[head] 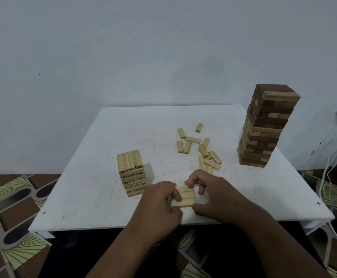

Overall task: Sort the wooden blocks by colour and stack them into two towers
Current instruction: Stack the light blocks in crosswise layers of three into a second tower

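Observation:
Three light wooden blocks (184,196) lie side by side as a flat set near the table's front edge. My left hand (157,207) grips the set from its left side, and my right hand (213,194) pinches it from the right with thumb below and fingers above. A short tower of light numbered blocks (132,175) stands to the left. A tall tower of mixed dark and light blocks (265,127) rises at the right rear. Several loose light blocks (202,150) lie scattered mid-table.
The white table (103,197) stands against a pale wall, on a patterned floor (13,207). White cords (332,177) hang off the table's right side. Bare tabletop shows between the short tower and the scattered blocks.

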A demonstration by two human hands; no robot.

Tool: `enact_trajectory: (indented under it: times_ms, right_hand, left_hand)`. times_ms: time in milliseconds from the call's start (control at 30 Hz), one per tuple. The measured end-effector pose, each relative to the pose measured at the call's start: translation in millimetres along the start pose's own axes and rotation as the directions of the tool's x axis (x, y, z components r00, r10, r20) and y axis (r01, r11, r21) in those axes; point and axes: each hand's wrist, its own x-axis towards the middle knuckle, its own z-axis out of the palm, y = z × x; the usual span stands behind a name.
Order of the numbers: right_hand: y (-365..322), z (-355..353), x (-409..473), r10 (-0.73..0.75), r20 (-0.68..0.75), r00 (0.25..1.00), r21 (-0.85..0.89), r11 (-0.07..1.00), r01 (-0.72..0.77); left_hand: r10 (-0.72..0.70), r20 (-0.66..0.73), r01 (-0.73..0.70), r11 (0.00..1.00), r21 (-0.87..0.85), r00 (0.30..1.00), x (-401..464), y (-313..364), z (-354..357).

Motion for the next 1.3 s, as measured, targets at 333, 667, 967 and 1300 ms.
enact_trajectory:
  times_ms: [333,667,967,1300]
  right_hand:
    - [-3.5,-5.9,-4.3,0.052,-0.029,0.998,0.029,0.998,-0.051]
    - [-19.2,-34.0,-12.3,-0.023,-0.197,0.98,0.558,0.819,0.132]
    - [-82.5,-39.9,4.1,-0.075,-0.31,0.948,0.75,0.594,0.292]
    - [-119.3,-6.7,49.1,-0.128,-0.244,0.961,0.622,0.74,0.256]
  left_hand:
    - [-0.085,0.01,0.085,0.996,-0.036,0.996,-3.2,3.5,-1.8]
    - [-0.066,-0.141,-0.016,0.857,-0.516,0.988,0.9,30.8,-23.4]
    - [-0.015,-0.39,-0.245,0.756,-0.607,0.921,-1.7,42.4,-65.9]
    - [-0.119,-0.452,-0.142,0.853,-0.503,0.884,-9.5,-5.5,-105.0]
